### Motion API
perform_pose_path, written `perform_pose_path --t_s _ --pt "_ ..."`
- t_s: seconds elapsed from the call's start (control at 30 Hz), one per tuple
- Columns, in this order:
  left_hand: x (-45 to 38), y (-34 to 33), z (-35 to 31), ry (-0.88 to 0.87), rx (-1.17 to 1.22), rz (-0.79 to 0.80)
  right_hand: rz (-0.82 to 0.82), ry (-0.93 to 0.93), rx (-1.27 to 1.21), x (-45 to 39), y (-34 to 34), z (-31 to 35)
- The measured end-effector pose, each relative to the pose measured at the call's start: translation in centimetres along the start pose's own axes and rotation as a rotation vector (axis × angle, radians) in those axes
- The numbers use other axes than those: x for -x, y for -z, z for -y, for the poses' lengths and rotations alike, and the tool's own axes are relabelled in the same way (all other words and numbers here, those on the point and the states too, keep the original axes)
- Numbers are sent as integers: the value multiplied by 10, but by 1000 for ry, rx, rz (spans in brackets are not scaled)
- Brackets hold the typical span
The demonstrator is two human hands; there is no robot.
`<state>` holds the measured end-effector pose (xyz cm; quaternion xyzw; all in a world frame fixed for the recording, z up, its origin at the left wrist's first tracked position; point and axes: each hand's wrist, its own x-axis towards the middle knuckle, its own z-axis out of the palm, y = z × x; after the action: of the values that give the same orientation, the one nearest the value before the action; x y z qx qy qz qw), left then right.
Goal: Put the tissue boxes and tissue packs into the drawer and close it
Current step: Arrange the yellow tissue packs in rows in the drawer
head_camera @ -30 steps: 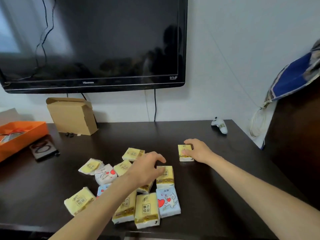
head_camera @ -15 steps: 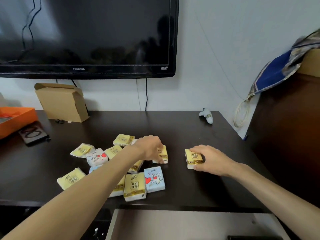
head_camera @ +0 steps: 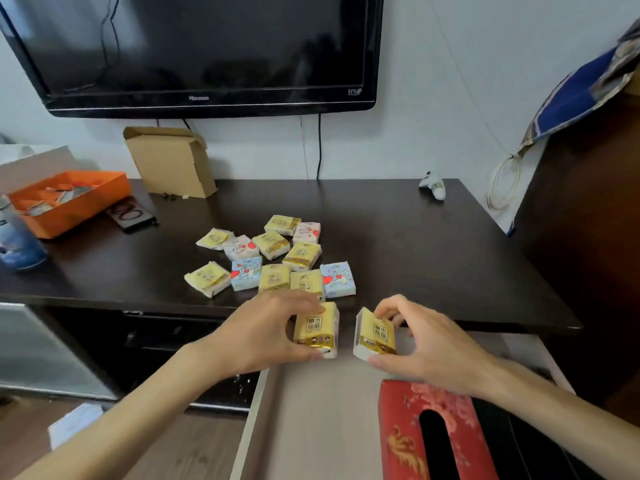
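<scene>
My left hand grips a yellow tissue pack over the back of the open drawer. My right hand grips a second yellow tissue pack beside it, also above the drawer. A red tissue box with a dark slot lies in the drawer at the right. Several more tissue packs, yellow, blue and pink, lie in a cluster on the dark table just beyond my hands.
An orange tray and a cardboard box stand at the back left, with a dark phone-like item between them. A white game controller lies at the back right. A TV hangs above. A dark cabinet is at the right.
Both hands have lifted one yellow pack each off the table and pulled back over the open drawer. My head has tipped down, bringing the drawer and the red box into view.
</scene>
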<state>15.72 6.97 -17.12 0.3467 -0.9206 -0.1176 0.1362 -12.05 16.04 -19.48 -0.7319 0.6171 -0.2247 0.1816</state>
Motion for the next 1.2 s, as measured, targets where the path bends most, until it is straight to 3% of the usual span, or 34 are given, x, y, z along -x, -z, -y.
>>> perform_pose_path --t_s 0.17,0.6,0.9,1.2 --pt "30 -36 12 52 -71 89 153 -44 106 4 -42 8" --pt "15 -100 34 26 -217 207 336 -160 278 -34 -93 9" --pt "6 -112 38 -19 -271 252 376 -127 429 -38 -101 14" --pt "1 -116 40 -37 -307 260 350 -100 401 -36 -103 9"
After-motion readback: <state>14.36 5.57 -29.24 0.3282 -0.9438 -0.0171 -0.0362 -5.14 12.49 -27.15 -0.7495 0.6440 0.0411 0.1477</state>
